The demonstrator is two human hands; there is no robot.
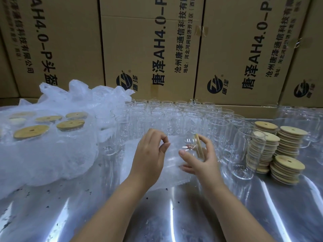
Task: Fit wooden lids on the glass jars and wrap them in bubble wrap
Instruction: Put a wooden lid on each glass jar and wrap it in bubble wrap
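Note:
A glass jar (187, 145) lies on its side on a sheet of bubble wrap (155, 179) at the table's middle. A wooden lid (198, 145) sits on its right end. My right hand (201, 161) grips the lidded end, thumb in front and fingers behind the lid. At the jar's left end, my left hand (150, 154) has thumb and forefinger pinched together, seemingly on the edge of the wrap. Rows of open empty jars (174, 116) stand behind. Stacks of wooden lids (290, 142) are at the right.
Several lidded jars (70, 124) stand in a heap of bubble wrap (52, 154) on the left. Printed cardboard boxes (148, 49) form a wall behind the table. The shiny table top (174, 215) reaches to the near edge.

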